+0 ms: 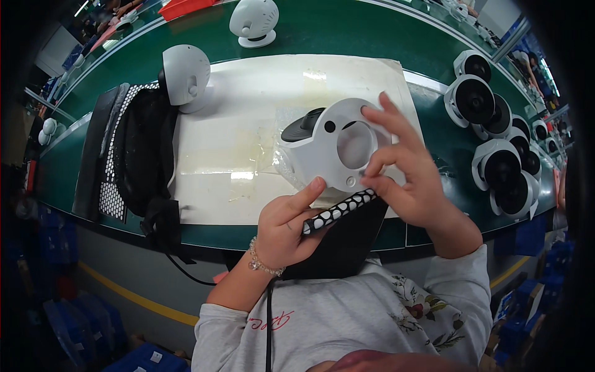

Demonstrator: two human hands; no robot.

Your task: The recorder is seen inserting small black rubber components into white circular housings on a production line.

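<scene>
A white rounded device lies tilted on the work mat, its flat base with a large round opening facing me. One dark round spot shows on the base, and a paler round recess near its lower edge. My left hand is closed on a black sheet with white dots, folded over at its top edge; its thumb reaches up beside the device. My right hand pinches thumb and finger together at the base's lower right edge, other fingers raised. Whatever sits in that pinch is too small to make out.
A pale board covers the green table. Two white devices stand beyond, one farther back. At left lie a black bag and another dotted sheet. Several white devices with black round fronts crowd the right side.
</scene>
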